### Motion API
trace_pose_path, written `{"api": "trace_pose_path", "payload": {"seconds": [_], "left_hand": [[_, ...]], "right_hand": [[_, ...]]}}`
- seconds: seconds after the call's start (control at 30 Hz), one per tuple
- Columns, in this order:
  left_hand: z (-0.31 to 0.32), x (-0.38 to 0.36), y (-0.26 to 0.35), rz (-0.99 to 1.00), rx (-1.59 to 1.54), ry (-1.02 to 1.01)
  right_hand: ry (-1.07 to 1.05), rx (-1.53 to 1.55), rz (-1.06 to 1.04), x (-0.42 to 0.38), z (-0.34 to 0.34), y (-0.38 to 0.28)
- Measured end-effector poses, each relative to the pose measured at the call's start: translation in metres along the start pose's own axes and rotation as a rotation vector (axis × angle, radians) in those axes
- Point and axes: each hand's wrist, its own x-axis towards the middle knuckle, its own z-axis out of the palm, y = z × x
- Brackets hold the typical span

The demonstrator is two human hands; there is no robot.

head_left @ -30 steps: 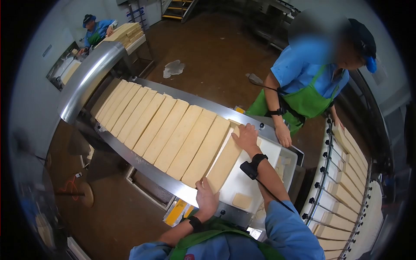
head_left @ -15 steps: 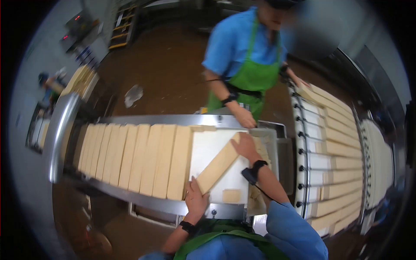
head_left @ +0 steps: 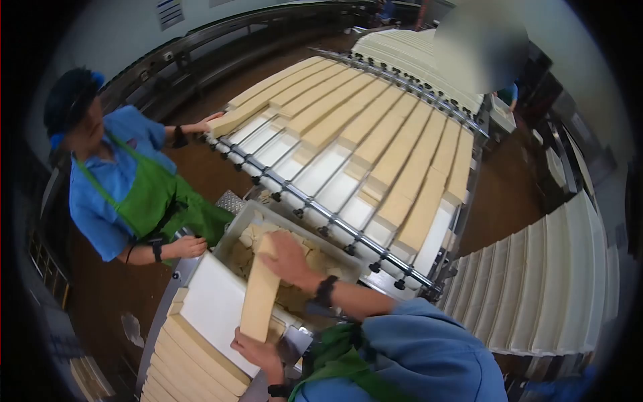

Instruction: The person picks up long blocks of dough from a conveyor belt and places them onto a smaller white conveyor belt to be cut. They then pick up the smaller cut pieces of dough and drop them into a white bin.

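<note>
Beyond the fingers of the right hand [head_left: 289, 260], the far rim of a grey bin [head_left: 308, 232] is seen, and past it a metal rail [head_left: 318, 206] with black knobs is set along the near edge of a rack. Long pale slabs [head_left: 402, 171] are laid side by side on that rack. To the left of the fingers, a bare stretch of white surface [head_left: 211, 301] is bounded by the bin on one side and by a row of slabs [head_left: 194, 352] on the other. Past its far corner, a co-worker's hand [head_left: 189, 246] is held close to the edge.

By the right hand, the far end of one pale slab [head_left: 260, 295] is gripped, with the fingers partly curled over its top and right edge. By the left hand [head_left: 260, 354], the near end is held, the fingers slightly spread and bent against its lower corner.

Between the two hands, the slab is pointed away from the body, its long axis tilted a little to the right at the far end. Pale scraps [head_left: 311, 251] in the bin are partly covered by it in this view; whether the rim is touched cannot be told.
</note>
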Motion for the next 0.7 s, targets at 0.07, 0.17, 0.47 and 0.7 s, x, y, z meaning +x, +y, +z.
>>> {"api": "trace_pose_path", "payload": {"seconds": [0.07,0.17,0.47,0.7], "left_hand": [[0.013,-0.001,0.061,0.220,-0.112,-0.070],[0.037,-0.020,0.138,0.475,-0.198,-0.234],[0.080,-0.132,0.282,0.622,-0.266,-1.040],[0.157,-0.160,0.270,0.343,-0.370,-1.370]], "right_hand": [[0.289,-0.045,0.023,0.003,-0.072,0.029],[0.527,-0.221,0.075,-0.004,-0.185,0.081],[0.664,-0.279,0.460,-0.095,-0.397,0.247],[0.187,-0.433,0.487,-0.092,-0.407,0.303]]}}
